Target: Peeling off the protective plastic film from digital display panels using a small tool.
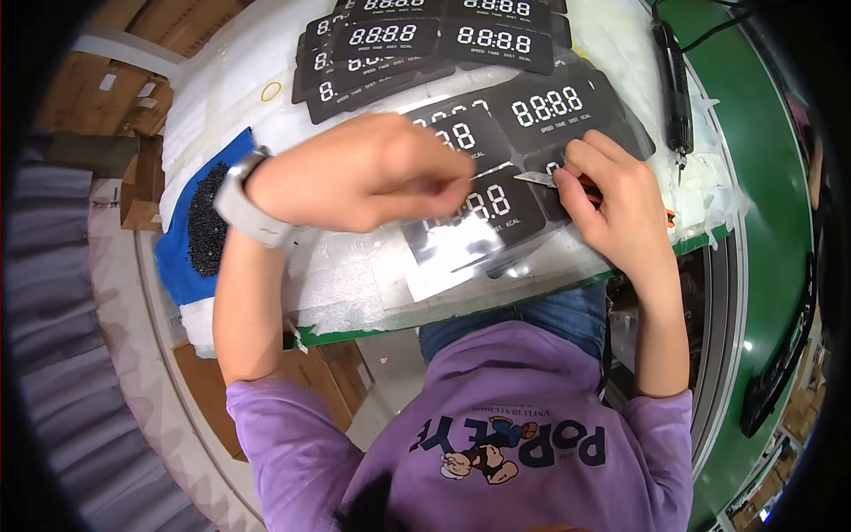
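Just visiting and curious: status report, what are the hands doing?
Left hand pinching film on black display panel. Right hand holding small blade at panel edge. More panels stacked behind.

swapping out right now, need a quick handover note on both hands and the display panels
Left hand: pinching at the edge of the black display panel on the white foam.
Right hand: grip shut on a small blade tool with a red handle, tip at the same panel.
Done: unclear.
Left: stacked panels wait at the table's far side; black pellets on the blue tray, left.
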The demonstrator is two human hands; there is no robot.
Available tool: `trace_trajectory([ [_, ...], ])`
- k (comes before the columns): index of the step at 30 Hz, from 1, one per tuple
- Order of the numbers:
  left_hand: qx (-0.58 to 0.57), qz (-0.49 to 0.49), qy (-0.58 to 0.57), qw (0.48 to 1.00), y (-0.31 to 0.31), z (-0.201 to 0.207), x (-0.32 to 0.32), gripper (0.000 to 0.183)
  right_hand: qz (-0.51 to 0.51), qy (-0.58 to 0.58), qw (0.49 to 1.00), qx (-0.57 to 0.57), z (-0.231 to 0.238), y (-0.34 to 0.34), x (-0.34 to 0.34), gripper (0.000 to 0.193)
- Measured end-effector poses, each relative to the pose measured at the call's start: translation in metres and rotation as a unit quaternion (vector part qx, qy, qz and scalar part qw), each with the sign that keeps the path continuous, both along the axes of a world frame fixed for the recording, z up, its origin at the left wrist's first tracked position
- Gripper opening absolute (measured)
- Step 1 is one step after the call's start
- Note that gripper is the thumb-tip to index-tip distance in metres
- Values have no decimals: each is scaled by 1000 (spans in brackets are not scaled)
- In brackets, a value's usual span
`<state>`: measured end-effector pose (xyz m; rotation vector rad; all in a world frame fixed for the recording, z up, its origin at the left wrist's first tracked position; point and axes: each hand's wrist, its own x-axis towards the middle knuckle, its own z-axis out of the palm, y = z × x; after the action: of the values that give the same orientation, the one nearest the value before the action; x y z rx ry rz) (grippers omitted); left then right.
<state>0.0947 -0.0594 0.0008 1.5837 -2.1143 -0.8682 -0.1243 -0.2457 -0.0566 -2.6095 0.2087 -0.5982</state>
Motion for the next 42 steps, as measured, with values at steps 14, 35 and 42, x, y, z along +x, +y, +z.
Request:
trace_trajectory([
  [14,-147,439,83,882,66,36,67,23,102,34,990,94,4,15,12,11],
  [35,-208,307,-248,895,-68,-37,-43,33,-157,-29,985,66,-6,-43,23,18],
  [42,-210,289,-253,899,-59,-41,-56,13,-127,-41,988,74,-6,-38,20,17],
])
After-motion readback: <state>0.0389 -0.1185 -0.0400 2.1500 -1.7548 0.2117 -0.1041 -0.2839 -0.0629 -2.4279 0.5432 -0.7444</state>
